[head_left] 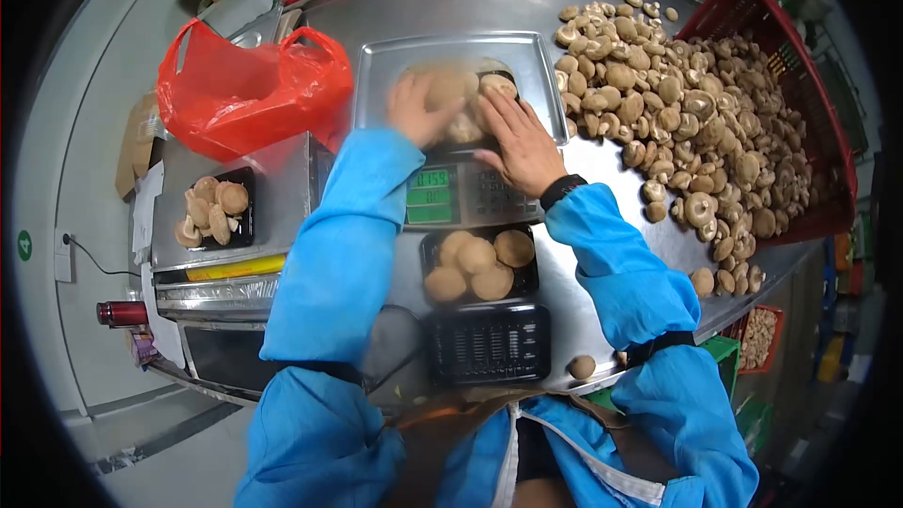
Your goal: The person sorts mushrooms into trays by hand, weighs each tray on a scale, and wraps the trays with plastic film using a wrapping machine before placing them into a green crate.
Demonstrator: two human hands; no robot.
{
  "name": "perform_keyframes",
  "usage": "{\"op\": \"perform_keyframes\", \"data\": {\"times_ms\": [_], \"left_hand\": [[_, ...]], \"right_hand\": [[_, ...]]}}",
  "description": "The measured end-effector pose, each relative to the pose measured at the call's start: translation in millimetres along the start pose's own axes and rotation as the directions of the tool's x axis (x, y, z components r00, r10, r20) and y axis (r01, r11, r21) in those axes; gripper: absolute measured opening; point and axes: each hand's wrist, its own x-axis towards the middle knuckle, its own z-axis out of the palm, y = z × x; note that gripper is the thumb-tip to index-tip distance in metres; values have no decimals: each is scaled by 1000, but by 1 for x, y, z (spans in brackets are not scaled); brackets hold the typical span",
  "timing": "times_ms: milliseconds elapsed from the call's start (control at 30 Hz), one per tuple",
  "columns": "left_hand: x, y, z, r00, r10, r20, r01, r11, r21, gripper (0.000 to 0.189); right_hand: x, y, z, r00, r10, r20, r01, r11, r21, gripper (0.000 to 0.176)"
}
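On the steel pan of a weighing scale (372,85) sits a black tray holding several mushrooms (465,127); my hands partly hide it. My left hand (414,113) is at the tray's left side, smeared by motion, beside a blurred mushroom (451,87). I cannot tell whether its fingers grip that mushroom. My right hand (525,146) has its fingers stretched out, the tips over a pale mushroom (499,85) at the tray's right side. Below the scale's lit green display (430,195) stands another tray of mushrooms (480,266).
A large mushroom heap (696,122) spills from a tipped red crate (818,103) at right. At left are a red plastic bag (254,94), a filled mushroom tray (246,221) and a yellow-and-silver wrap roll (235,268). Black trays (489,343) and a loose mushroom (581,367) lie near me.
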Motion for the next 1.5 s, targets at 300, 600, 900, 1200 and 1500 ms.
{"op": "perform_keyframes", "data": {"times_ms": [300, 600, 900, 1200, 1500], "left_hand": [[8, -5, -19, 934, -308, 183, 338, 927, -163, 74], [-81, 100, -6, 981, -183, 68, 195, 951, -242, 65], [-185, 171, 128, 719, -182, 670, 396, 901, -180, 76], [-227, 147, -26, 844, 31, 535, -87, 993, 80, 37], [-293, 110, -22, 927, 124, 353, -233, 930, 285, 17]], "right_hand": [[38, 55, 5, 868, 360, 343, -483, 774, 409, 62], [-77, 21, -83, 832, 495, 251, -549, 662, 511, 59], [-271, 72, -125, 578, 699, 421, -816, 495, 299, 65], [-229, -68, -94, 944, 323, 65, -328, 906, 268, 40], [-229, -119, -20, 903, 159, 399, -95, 980, -175, 25]]}}
